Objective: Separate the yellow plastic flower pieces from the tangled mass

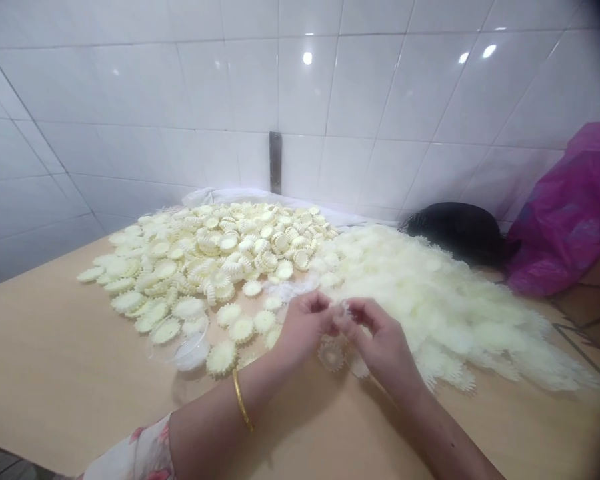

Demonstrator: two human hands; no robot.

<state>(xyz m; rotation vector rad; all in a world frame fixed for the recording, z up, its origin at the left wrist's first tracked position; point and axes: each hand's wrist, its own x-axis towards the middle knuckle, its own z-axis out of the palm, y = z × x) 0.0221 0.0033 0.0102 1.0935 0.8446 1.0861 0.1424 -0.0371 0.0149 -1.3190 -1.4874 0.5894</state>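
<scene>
My left hand (303,327) and my right hand (380,340) meet over the table, fingers pinched together. Between the fingertips shows a small translucent flower-shaped piece (342,308), mostly hidden by the fingers. Just below them lies a translucent scalloped disc (331,355). To the left, several pale yellow scalloped discs (241,329) lie loose near my left hand. A small clear plastic tub (193,352) with something white in it stands beside these discs.
A big heap of pale yellow scalloped discs (220,253) covers the table's back left. Translucent flower-shaped pieces (430,313) are piled to the right. Behind them sit a black rounded object (455,230) and a pink plastic bag (565,213), against a tiled wall (190,87).
</scene>
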